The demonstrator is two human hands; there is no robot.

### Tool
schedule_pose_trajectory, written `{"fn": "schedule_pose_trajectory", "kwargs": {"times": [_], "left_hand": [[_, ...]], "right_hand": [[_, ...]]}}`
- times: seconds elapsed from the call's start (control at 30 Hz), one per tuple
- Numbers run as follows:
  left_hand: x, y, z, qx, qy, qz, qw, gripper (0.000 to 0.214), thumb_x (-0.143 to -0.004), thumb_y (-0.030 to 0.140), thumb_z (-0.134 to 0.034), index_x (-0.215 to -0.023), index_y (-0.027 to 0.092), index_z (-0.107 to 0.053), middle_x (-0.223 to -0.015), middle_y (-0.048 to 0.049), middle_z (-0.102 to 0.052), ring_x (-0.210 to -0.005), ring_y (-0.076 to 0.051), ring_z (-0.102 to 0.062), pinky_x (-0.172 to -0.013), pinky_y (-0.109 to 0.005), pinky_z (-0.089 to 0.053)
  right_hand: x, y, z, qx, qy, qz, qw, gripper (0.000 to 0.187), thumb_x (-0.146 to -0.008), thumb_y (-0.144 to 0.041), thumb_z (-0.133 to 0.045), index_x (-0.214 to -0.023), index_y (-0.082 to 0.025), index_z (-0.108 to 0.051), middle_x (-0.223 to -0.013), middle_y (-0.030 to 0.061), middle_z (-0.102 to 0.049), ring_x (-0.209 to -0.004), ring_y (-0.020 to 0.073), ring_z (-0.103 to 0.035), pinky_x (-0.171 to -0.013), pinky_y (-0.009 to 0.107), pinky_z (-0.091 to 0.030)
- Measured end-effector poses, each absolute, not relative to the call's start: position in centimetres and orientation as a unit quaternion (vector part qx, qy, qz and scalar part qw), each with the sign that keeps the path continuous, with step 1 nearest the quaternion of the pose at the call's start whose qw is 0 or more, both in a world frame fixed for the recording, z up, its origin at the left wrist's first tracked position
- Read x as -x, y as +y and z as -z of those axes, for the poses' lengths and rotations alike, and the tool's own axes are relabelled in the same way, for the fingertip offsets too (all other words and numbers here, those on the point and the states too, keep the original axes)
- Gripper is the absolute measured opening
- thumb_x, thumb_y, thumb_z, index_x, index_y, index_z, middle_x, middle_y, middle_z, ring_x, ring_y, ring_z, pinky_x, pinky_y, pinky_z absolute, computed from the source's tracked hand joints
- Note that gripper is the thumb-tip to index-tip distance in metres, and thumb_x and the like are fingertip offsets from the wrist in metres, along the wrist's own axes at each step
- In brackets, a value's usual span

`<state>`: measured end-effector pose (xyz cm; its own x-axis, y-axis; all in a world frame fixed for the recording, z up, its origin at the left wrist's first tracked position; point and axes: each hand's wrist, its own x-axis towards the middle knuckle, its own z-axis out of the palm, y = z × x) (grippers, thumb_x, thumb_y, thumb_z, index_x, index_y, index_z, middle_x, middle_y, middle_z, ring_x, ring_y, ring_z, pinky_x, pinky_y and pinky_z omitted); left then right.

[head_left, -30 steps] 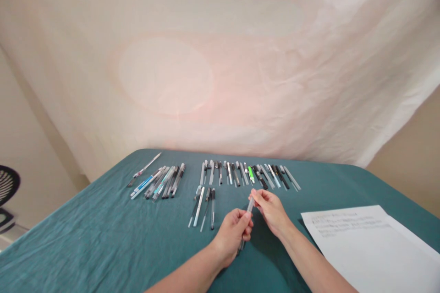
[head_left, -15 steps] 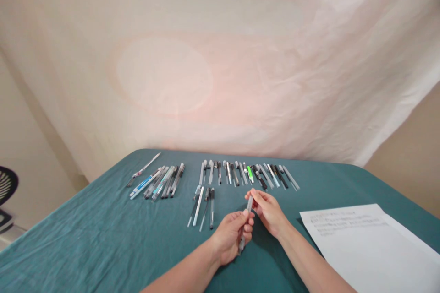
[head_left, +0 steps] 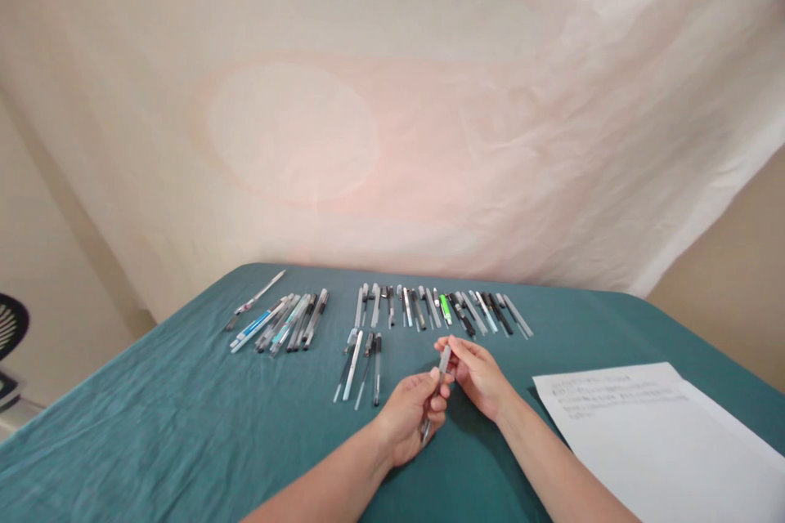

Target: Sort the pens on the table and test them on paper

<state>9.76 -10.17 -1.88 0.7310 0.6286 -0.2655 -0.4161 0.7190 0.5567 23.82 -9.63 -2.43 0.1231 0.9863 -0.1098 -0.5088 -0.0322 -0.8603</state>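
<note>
A translucent grey pen (head_left: 444, 361) slants between my two hands above the near middle of the cloth. My left hand (head_left: 412, 417) is closed round its lower barrel, and the bottom end pokes out below the fingers. At the top end, the thumb and fingertips of my right hand (head_left: 478, 376) pinch the pen. Whether the cap there is still seated I cannot make out. Just left of the hands lies a small group of pens (head_left: 352, 368), several black or clear and one white.
A long row of pens (head_left: 419, 309), one bright green, lies beyond my hands. Farther left are a pile of pens (head_left: 288, 325) and a single pen (head_left: 261, 292) set apart. Sheets of paper (head_left: 650, 441) with writing lie on the right of the green cloth (head_left: 184, 425).
My left hand's grip on the pen has shifted slightly, and less of the lower end sticks out below it. My right hand stays at the top end. The pens on the table have not moved.
</note>
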Motion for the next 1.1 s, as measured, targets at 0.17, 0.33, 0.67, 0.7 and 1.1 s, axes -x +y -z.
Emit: {"fn": "schedule_pose_trajectory", "kwargs": {"times": [0.17, 0.33, 0.67, 0.7, 1.1], "left_hand": [[-9.85, -10.28, 1.93, -0.253, 0.236, -0.294, 0.891, 0.024, -0.079, 0.032, -0.056, -0.083, 0.008, -0.059, -0.066, -0.0008, -0.049, -0.046, -0.001, -0.037, -0.04, -0.011, -0.025], [-9.77, -10.12, 2.06, -0.247, 0.237, -0.294, 0.892, 0.022, -0.079, 0.029, -0.056, -0.083, 0.008, -0.059, -0.066, -0.0007, -0.049, -0.044, 0.0, -0.033, -0.039, -0.011, -0.021], [-9.78, -10.08, 1.96, -0.249, 0.245, -0.291, 0.891, 0.021, -0.08, 0.029, -0.055, -0.082, 0.009, -0.058, -0.065, -0.0003, -0.048, -0.044, 0.0, -0.035, -0.039, -0.011, -0.022], [-9.79, -10.07, 1.93, -0.248, 0.247, -0.289, 0.891, 0.021, -0.081, 0.029, -0.055, -0.082, 0.008, -0.058, -0.065, -0.0004, -0.048, -0.044, 0.0, -0.035, -0.039, -0.011, -0.022], [-9.74, -9.91, 1.85, -0.237, 0.251, -0.269, 0.899, 0.021, -0.082, 0.03, -0.052, -0.082, 0.01, -0.057, -0.064, 0.0004, -0.047, -0.043, 0.0, -0.035, -0.039, -0.012, -0.022]], "right_hand": [[-23.6, -9.81, 2.2, 0.408, -0.304, -0.593, 0.624, 0.029, -0.069, -0.044, -0.063, -0.068, -0.015, -0.063, -0.06, 0.0, -0.059, -0.049, 0.0088, -0.049, -0.051, 0.022, -0.04], [-23.58, -9.98, 2.23, 0.415, -0.316, -0.58, 0.626, 0.027, -0.065, -0.042, -0.067, -0.067, -0.015, -0.063, -0.06, -0.0007, -0.058, -0.047, 0.0084, -0.047, -0.048, 0.022, -0.038], [-23.53, -9.95, 2.21, 0.413, -0.316, -0.598, 0.61, 0.026, -0.069, -0.041, -0.064, -0.066, -0.016, -0.061, -0.054, -0.002, -0.054, -0.045, 0.0087, -0.046, -0.047, 0.023, -0.037], [-23.55, -9.98, 2.27, 0.415, -0.317, -0.598, 0.608, 0.025, -0.068, -0.04, -0.065, -0.065, -0.016, -0.06, -0.053, -0.0026, -0.053, -0.044, 0.0085, -0.045, -0.047, 0.022, -0.036], [-23.57, -9.88, 2.18, 0.424, -0.322, -0.6, 0.597, 0.029, -0.067, -0.043, -0.066, -0.07, -0.015, -0.061, -0.057, -0.0015, -0.056, -0.047, 0.0087, -0.047, -0.048, 0.022, -0.038]]}}
